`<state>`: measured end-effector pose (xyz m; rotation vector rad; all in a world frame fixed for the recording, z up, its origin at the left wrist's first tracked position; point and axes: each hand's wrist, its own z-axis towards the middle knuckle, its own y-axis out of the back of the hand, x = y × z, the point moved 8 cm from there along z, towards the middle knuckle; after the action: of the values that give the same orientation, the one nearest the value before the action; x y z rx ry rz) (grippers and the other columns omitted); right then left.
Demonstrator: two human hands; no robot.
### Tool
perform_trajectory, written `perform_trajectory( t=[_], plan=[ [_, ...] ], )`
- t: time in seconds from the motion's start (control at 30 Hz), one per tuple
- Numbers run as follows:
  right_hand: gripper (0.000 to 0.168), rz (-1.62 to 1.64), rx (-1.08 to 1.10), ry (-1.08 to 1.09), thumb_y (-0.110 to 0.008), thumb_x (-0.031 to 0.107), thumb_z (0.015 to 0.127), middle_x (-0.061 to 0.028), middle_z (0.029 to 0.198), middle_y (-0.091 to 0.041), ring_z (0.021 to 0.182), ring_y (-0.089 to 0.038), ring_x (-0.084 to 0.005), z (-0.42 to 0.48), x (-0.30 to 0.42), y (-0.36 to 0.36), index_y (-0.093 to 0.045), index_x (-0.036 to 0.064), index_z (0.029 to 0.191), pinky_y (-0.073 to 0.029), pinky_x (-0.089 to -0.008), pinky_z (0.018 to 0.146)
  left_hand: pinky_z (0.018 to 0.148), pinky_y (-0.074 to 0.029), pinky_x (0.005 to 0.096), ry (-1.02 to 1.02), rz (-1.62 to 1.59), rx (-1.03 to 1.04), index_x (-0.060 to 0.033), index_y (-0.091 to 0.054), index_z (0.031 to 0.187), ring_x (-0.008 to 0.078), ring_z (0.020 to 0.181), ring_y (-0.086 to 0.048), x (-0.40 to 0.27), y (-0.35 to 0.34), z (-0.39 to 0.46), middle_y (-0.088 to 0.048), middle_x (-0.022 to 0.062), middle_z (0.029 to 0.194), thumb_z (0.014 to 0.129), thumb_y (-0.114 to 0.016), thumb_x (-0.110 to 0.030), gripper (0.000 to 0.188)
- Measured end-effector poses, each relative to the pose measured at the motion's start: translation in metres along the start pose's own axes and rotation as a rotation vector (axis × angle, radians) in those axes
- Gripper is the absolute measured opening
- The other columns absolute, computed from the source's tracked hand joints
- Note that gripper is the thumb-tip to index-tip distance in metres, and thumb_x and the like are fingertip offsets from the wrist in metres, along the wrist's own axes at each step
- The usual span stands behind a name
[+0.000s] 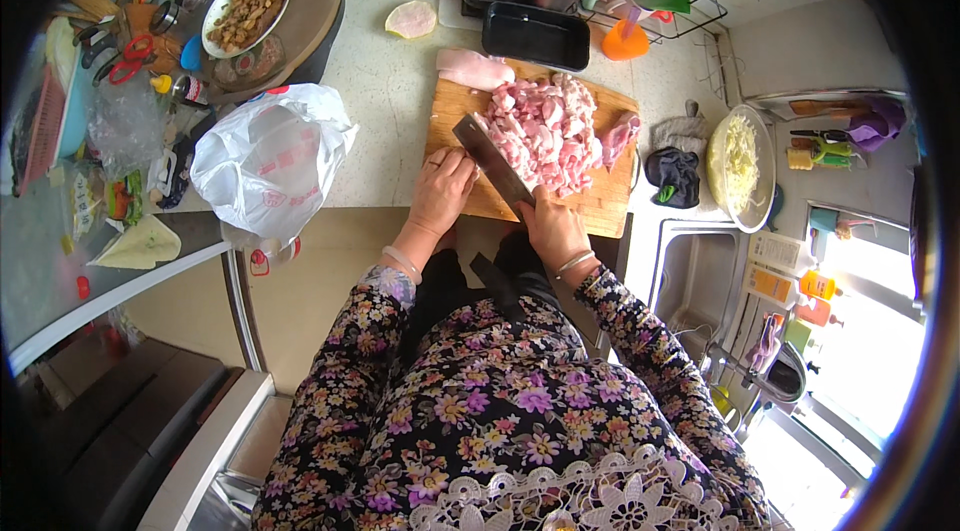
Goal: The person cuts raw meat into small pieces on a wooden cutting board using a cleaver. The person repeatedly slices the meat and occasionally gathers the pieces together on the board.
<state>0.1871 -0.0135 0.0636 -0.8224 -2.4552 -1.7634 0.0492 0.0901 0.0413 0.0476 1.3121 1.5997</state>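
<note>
My right hand (556,227) grips the handle of a kitchen cleaver (495,162), whose dark blade slants up to the left over a wooden cutting board (619,208). Curled beside the blade, my left hand (446,182) rests at the board's left front edge. Whatever lies under its fingertips is hidden. A heap of cut raw pink meat (551,126) covers the middle of the board, just right of the blade. Behind the cleaver lies a larger pale piece with skin (472,70). One separate strip of red meat (620,137) lies at the right edge.
Behind the board is a black tray (536,36). A white plastic bag (277,160) stands left, near a plate of browned food (251,12). To the right are dark cloths (673,175), a bowl of shredded vegetable (741,167) and a sink (694,283).
</note>
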Motion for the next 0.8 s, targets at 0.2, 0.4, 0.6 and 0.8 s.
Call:
perform_trajectory(
  t=[0.2,0.4,0.6,0.8],
  plan=[
    [0.03,0.062,-0.016,0.014,-0.052,0.033,0.098,-0.0266,0.072,-0.065,0.069,-0.066,-0.0456,0.006,0.007,-0.004,-0.047,0.004,0.103,-0.051,-0.0554,0.062,0.091,-0.049,0.0369,-0.027,0.01,0.021,-0.0051,-0.063,0.091,0.0263,0.099,-0.06,-0.003,0.0,0.002,-0.063,0.009,0.101,0.078,-0.069,-0.009,0.015],
    [0.033,0.077,0.049,0.005,-0.053,0.033,0.097,-0.0253,0.073,-0.066,0.07,-0.067,-0.0445,0.039,0.013,-0.018,-0.046,0.001,0.106,-0.053,-0.054,0.063,0.091,-0.049,0.0358,-0.058,0.013,0.035,-0.005,-0.062,0.089,0.0267,0.099,-0.06,-0.001,0.0,0.0,-0.063,0.0092,0.103,0.077,-0.069,-0.009,0.015],
    [0.033,0.076,-0.099,0.051,-0.055,0.031,0.096,-0.0265,0.076,-0.066,0.076,-0.066,-0.0453,0.113,0.073,-0.002,-0.051,-0.002,0.102,-0.053,-0.0525,0.068,0.088,-0.05,0.0379,-0.01,0.023,0.082,-0.0049,-0.06,0.099,0.0279,0.098,-0.059,0.006,-0.009,-0.002,-0.062,0.0102,0.102,0.081,-0.066,-0.011,0.019],
    [0.037,0.105,-0.078,0.016,-0.051,0.035,0.097,-0.0281,0.083,-0.068,0.079,-0.067,-0.046,0.113,0.047,0.016,-0.051,-0.001,0.107,-0.053,-0.0526,0.071,0.09,-0.049,0.0353,-0.053,0.058,0.016,-0.0049,-0.062,0.106,0.0242,0.099,-0.059,0.0,0.0,0.0,-0.062,0.0079,0.104,0.082,-0.065,-0.012,0.026]
  ],
)
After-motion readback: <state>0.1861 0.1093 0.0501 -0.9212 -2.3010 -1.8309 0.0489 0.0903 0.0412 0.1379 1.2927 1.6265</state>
